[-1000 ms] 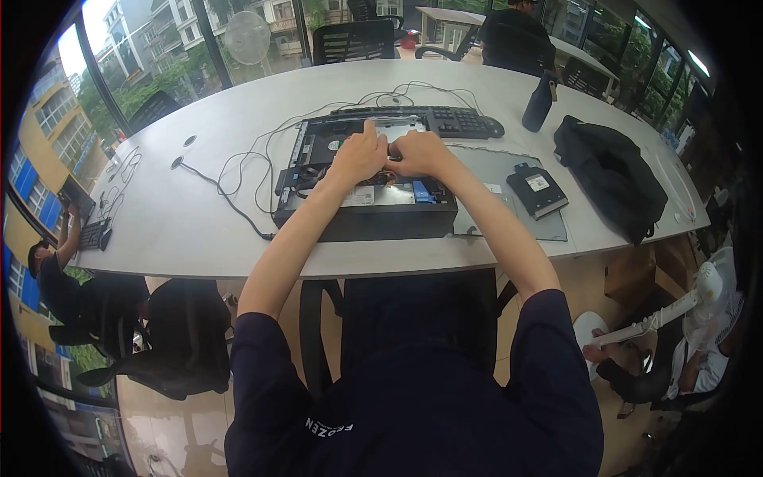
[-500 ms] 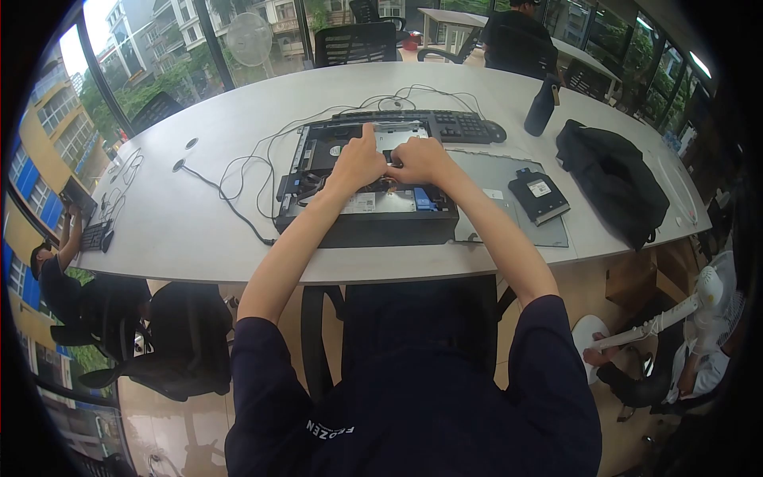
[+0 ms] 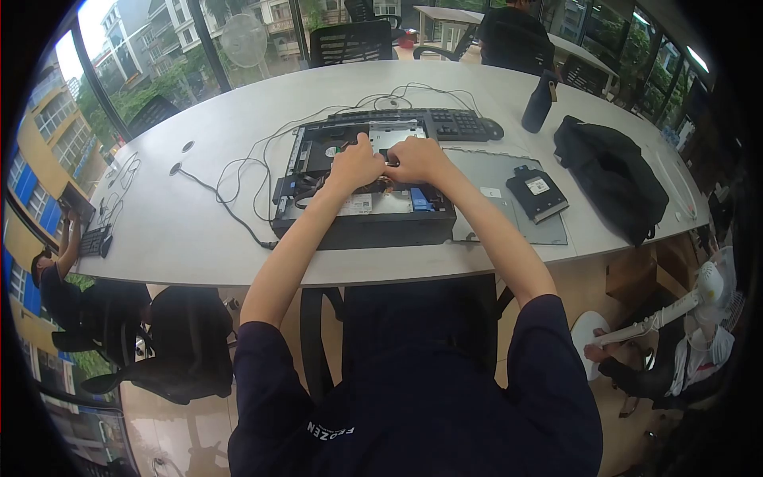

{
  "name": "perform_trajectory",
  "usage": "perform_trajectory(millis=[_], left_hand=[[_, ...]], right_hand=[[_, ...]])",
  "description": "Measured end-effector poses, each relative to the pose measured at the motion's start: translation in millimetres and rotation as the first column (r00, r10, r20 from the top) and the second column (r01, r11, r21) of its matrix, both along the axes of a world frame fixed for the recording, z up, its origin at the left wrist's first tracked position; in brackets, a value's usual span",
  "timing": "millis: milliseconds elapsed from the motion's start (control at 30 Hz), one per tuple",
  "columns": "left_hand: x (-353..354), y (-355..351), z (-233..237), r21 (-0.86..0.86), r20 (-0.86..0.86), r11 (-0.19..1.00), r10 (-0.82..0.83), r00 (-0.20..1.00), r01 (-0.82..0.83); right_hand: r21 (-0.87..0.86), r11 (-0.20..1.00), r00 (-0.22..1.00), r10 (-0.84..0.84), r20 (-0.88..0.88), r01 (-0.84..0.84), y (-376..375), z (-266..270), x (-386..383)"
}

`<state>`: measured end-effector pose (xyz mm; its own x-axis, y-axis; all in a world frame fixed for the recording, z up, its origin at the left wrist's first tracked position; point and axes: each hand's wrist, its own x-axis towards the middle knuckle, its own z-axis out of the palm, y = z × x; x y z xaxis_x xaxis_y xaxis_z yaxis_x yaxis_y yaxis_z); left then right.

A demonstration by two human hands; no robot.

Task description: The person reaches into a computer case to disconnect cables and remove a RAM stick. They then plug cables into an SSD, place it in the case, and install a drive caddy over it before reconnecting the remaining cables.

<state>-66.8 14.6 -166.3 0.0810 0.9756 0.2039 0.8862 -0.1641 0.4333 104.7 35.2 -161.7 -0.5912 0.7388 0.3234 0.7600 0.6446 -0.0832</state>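
An open desktop computer (image 3: 380,231) lies flat in front of me, its black case showing metal parts, wires and a blue plastic piece (image 3: 421,199) inside. Above its middle, my left hand (image 3: 358,167) is closed, thumb towards the other hand. My right hand (image 3: 415,161) is curled beside it, with the fingertips of both hands meeting over the wires. Whatever they pinch is hidden by the fingers. To the right, a flat grey metal panel (image 3: 509,219) lies on the table, and a black drive with a white label (image 3: 539,193) rests on it.
A keyboard (image 3: 457,124) and a mouse (image 3: 492,128) sit behind the computer, with loose cables (image 3: 246,161) on the left. A dark bottle (image 3: 540,103) and a black bag (image 3: 608,176) occupy the right side of the white table (image 3: 214,230). Other people sit around.
My left index finger, raised and straighter before, is now lower and more bent. Both hands stay together at the same spot over the wires. The computer has not visibly moved on the table.
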Motion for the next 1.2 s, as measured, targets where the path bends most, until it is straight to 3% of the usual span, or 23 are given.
perform_trajectory(millis=[133, 233, 400, 500, 600, 833, 1033, 1100, 1200], left_hand=[[-3, -1, -1, 0.014, 0.014, 1.0, -0.018, 1.0, 0.017], [-1, -5, 2, 0.115, 0.092, 0.993, -0.045, 0.995, 0.034], [-2, -6, 5, 0.045, -0.029, 0.996, -0.076, 0.997, 0.077], [-1, -4, -1, 0.111, -0.031, 0.992, -0.062, 0.998, 0.065], [-3, -1, -2, 0.072, -0.039, 0.994, -0.075, 0.996, 0.077], [-4, 0, -4, 0.1, -0.046, 0.987, -0.119, 0.992, 0.123], [-6, 1, 2, 0.068, -0.125, 0.966, -0.241, 0.962, 0.251], [0, 0, 5, 0.097, -0.068, 0.992, -0.076, 0.995, 0.082], [7, -12, 16, 0.001, -0.084, 0.996, -0.091, 0.992, 0.091]], right_hand=[[-0.047, 0.999, 1.0, -0.021, -0.014, 0.02, -2, 3, 0], [-0.052, 0.998, 0.999, -0.025, -0.021, 0.024, 0, 1, 1], [-0.082, 0.996, 0.999, -0.045, 0.019, 0.047, -4, 6, 0], [-0.111, 0.992, 0.998, -0.052, 0.043, 0.056, -2, 5, 1], [-0.111, 0.993, 0.998, -0.041, 0.05, 0.047, 3, 3, 1], [-0.096, 0.995, 0.999, 0.016, -0.034, -0.02, 5, -1, 5], [-0.07, 0.997, 0.999, 0.022, -0.033, -0.024, 8, -4, 6], [-0.083, 0.996, 0.999, 0.021, -0.028, -0.023, 11, -7, 6], [-0.082, 0.996, 0.998, 0.029, -0.056, -0.034, 12, -10, 7]])
